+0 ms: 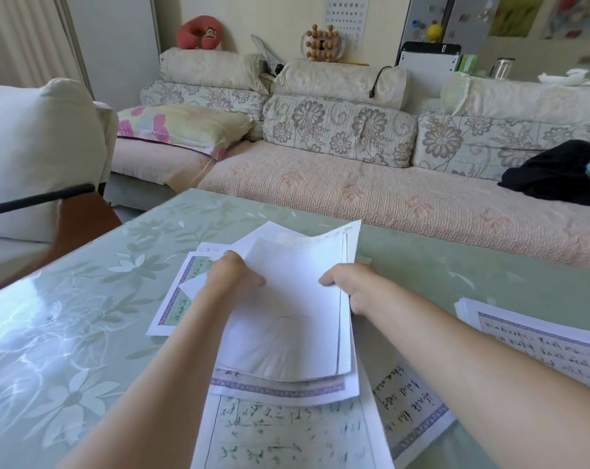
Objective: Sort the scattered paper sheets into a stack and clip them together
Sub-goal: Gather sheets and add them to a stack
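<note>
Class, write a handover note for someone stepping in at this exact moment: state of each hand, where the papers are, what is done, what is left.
Left hand: grips the left edge of the bundle of sheets.
Right hand: grips its right edge.
The bundle is held over the table, blank side up.
Loose on the table: a bordered sheet at left, a printed sheet nearest the person, and another sheet at lower right. A separate pile lies at far right.
Done: some sheets gathered.
Left: collect the rest, square the stack and clip it. No clip is in view.
</note>
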`<state>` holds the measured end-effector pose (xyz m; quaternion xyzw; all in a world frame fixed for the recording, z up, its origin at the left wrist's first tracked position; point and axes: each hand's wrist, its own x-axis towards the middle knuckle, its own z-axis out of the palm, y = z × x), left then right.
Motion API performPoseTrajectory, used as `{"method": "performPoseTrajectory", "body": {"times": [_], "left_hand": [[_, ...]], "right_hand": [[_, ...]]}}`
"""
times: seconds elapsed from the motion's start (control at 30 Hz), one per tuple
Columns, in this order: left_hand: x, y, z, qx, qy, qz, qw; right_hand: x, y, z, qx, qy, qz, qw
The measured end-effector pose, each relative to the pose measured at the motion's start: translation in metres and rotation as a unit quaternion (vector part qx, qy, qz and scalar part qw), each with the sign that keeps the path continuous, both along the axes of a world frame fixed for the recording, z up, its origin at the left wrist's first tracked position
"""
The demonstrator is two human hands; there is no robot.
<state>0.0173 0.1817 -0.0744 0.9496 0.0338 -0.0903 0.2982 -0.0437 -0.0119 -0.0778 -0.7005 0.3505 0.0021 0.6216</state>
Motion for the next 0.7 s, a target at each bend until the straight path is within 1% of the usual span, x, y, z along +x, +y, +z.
{"method": "performPoseTrajectory", "body": {"times": [0.07,0.13,0.2,0.23,0.27,0.33,0.4,0.47,0.5,0.6,0.7], "left_hand": [[0.0,0.003,0.001,-0.021,-0.012,-0.005,1.0],[0.001,0.008,-0.002,-0.05,-0.012,-0.016,0.999],[0.002,0.016,-0.002,-0.106,0.001,-0.016,0.994],[0.002,0.019,0.0,-0.154,0.012,-0.014,0.988],[0.001,0.023,0.002,-0.215,0.027,-0.019,0.976],[-0.006,0.028,0.008,-0.338,0.072,-0.053,0.937],[-0.02,0.033,0.018,-0.407,0.129,-0.094,0.899],[-0.034,0.035,0.022,-0.429,0.176,-0.123,0.877],[-0.042,0.036,0.022,-0.435,0.191,-0.129,0.87],[-0.065,0.034,0.012,-0.459,0.226,-0.101,0.853],[-0.083,0.033,0.008,-0.445,0.234,-0.078,0.861]], "right_hand": [[-0.003,0.002,-0.005,-0.044,0.018,0.02,0.999],[-0.01,0.001,-0.007,-0.107,0.011,0.017,0.994],[-0.018,-0.002,-0.006,-0.132,-0.023,0.006,0.991],[-0.022,-0.005,-0.005,-0.136,-0.05,0.002,0.989],[-0.025,-0.007,-0.004,-0.135,-0.08,-0.01,0.988],[-0.033,-0.014,0.001,-0.119,-0.128,-0.044,0.984],[-0.043,-0.023,0.009,-0.086,-0.168,-0.069,0.98],[-0.053,-0.03,0.016,-0.062,-0.189,-0.085,0.976],[-0.057,-0.032,0.017,-0.066,-0.193,-0.09,0.975],[-0.075,-0.035,0.022,-0.125,-0.199,-0.094,0.967],[-0.093,-0.04,0.026,-0.141,-0.224,-0.113,0.958]]}}
